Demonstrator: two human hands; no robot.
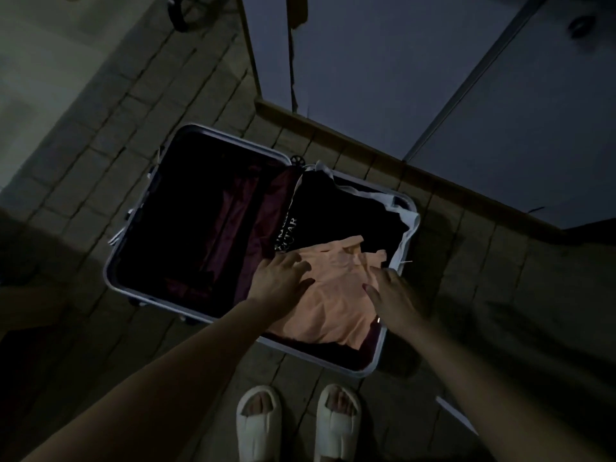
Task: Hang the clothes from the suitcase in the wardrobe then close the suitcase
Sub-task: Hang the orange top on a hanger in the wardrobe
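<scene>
The open suitcase (110,271) lies on the floor at mid-frame, with a peach garment (333,295) on top of dark clothes (346,211) in its right half. The left hand (280,278) and right hand (393,295) rest flat on the garment with fingers spread, gripping nothing. The person should probably gather only this top layer and lift it by the shoulders toward the wardrobe (383,78) at upper right.

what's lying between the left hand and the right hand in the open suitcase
In the head view, crumpled peach-coloured fabric fills the stretch between the left hand and right hand; both rest on it with fingers spread, inside the silver-framed suitcase.
</scene>
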